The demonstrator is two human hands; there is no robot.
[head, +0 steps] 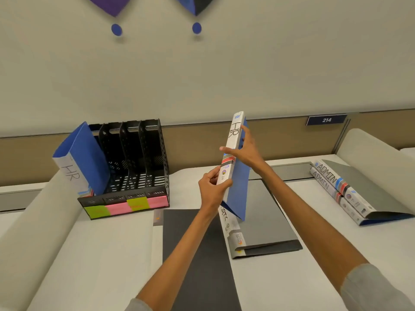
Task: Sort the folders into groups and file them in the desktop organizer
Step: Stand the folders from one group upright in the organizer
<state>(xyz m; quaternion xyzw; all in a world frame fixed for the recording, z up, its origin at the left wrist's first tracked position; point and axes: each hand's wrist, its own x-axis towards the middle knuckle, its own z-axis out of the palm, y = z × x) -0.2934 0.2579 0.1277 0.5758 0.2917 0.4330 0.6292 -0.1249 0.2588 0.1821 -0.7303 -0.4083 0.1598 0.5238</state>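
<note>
Two bare forearms reach in from 5 and 7 o'clock over the white table (101,243); nearest, at 6 o'clock, a dark folder (202,265) lies flat on it. Just beyond, toward 5 o'clock, a grey folder (265,221) with a white spine lies flat, right beside the dark one.

Above the grey folder, near the middle of the view, the blue folder (239,189) stands almost upright, its top tipped slightly to the right; its white spine, marked HR, faces the camera. Its lower corner reaches down to the grey folder, though I cannot tell whether it touches. The left grip (212,190) is closed round the lower part of the spine, thumb on the front. The right grip (247,149) pinches the spine higher up, thumb across its front and fingers on the blue cover behind.

Farther off, at 10 o'clock, the black organizer (134,158) stands on the table, with green and pink sticky notes (116,208) along its front lip. A second blue folder (83,151), also marked HR, leans in its leftmost slot.

At 3 o'clock, well apart from the organizer, two ADMIN folders (330,176) lie flat, one on the other. Farthest, at 2 o'clock, a number plate (326,120) reading 214 sits on the partition.
</note>
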